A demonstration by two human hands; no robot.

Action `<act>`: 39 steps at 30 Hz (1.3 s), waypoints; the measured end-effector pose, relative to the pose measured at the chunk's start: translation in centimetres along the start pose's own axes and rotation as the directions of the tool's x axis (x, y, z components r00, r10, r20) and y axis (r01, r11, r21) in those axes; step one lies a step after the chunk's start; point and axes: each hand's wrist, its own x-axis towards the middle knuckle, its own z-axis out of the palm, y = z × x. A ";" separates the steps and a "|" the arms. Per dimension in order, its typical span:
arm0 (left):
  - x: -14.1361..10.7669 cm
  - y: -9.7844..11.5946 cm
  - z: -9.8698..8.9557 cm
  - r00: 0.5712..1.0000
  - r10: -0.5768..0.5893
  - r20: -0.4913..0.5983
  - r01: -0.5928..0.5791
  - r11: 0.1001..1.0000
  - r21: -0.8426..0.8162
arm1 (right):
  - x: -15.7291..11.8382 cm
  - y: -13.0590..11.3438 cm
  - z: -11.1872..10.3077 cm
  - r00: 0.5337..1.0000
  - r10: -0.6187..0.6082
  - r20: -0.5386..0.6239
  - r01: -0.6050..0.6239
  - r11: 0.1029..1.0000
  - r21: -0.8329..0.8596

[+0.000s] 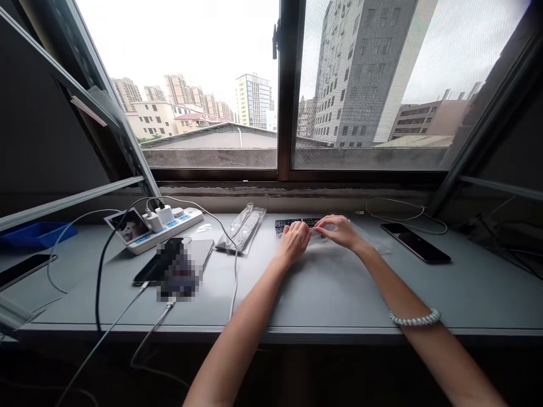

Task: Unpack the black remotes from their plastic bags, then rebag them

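Forearms (250,316) reach toward black remotes (292,223); left hand (294,238) in front of them, right hand (341,232) beside them, fingers (328,220) pinching clear plastic (318,237).

Remotes (288,223) behind hands (294,240), phone (416,243) right, power strip (173,228) left

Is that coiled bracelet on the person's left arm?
No: the coiled bracelet circles the right forearm, while the left forearm is bare.

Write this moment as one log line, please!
Left hand: curled on clear thin plastic; right hand: pinching it; beyond: black oblong button-covered remote; right: flat black phone
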 end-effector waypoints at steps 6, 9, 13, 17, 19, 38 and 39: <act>0.1 0.1 -0.9 0.920 -0.243 -0.307 0.210 0.968 -0.138 | -0.4 1.6 -2.5 0.888 0.313 -0.337 -0.381 0.911 -0.159; 0.1 0.2 -0.9 0.878 -0.361 -0.313 0.311 0.929 -0.199 | -0.9 3.4 -3.7 0.763 0.375 -0.526 -0.509 0.851 -0.131; 0.0 0.1 0.0 0.897 -0.400 -0.186 0.369 0.912 -0.180 | -1.8 5.5 -4.6 0.660 0.479 -0.578 -0.621 0.781 -0.061; -0.2 0.1 0.6 0.908 -0.399 -0.129 0.379 0.912 -0.155 | -2.6 6.5 -5.0 0.620 0.570 -0.539 -0.711 0.698 -0.079; -0.2 0.1 0.7 0.905 -0.408 -0.123 0.388 0.908 -0.157 | -3.0 6.9 -5.0 0.613 0.591 -0.524 -0.735 0.669 -0.106; 0.2 -4.2 0.5 0.633 -0.750 -0.191 0.746 0.657 -0.107 | -2.7 6.0 -4.2 0.655 0.450 -0.607 -0.692 0.679 -0.243; 0.3 -4.4 0.4 0.610 -0.768 -0.192 0.767 0.634 -0.099 | -2.5 5.6 -4.0 0.672 0.440 -0.596 -0.673 0.700 -0.241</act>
